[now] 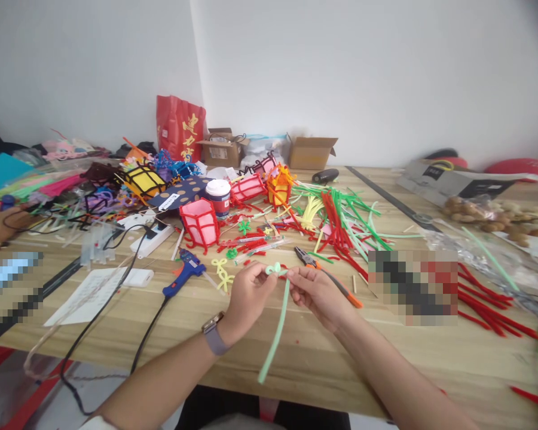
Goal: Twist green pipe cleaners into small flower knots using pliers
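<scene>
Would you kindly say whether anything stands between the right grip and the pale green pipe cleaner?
Nothing visible does: the right grip and left grip both pinch the pale green pipe cleaner near its looped end.

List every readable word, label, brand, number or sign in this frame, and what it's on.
"健力": gold lettering, red bag; the character below is not clear.
Too small or blurred to read:
White label, navy polka-dot packaging
Label, left cardboard box
Print, lidded paper cup
Black label, whitish carton
Faint marks, paper sheet
No legible numbers.
</scene>
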`<action>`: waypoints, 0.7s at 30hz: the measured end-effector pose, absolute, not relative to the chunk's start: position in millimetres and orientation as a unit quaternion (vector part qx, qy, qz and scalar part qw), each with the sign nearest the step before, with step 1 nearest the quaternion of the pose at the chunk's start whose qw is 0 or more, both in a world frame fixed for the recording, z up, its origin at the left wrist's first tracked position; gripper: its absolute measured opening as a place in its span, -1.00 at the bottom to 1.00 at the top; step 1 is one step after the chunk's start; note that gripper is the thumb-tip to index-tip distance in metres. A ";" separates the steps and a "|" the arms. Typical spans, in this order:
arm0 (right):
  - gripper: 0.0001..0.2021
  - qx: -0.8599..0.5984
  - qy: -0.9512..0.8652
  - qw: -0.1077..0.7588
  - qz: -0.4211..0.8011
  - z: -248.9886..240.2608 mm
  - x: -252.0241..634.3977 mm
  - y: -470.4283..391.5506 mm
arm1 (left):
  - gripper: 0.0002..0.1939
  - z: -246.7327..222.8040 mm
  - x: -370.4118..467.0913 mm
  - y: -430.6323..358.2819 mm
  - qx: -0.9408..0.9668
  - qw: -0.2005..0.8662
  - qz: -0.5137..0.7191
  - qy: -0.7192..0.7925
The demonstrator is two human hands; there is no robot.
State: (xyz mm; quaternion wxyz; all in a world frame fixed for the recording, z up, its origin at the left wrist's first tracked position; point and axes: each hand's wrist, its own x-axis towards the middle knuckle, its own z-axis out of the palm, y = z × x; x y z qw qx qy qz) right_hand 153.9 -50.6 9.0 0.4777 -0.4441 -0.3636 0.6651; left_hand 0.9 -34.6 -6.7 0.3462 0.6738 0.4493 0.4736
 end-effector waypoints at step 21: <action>-0.72 -0.374 -0.569 0.469 0.563 5.7 163.2 -50.3 | -0.66 -8.5 2.8 -30.2 0.538 0.646 0.419 0.343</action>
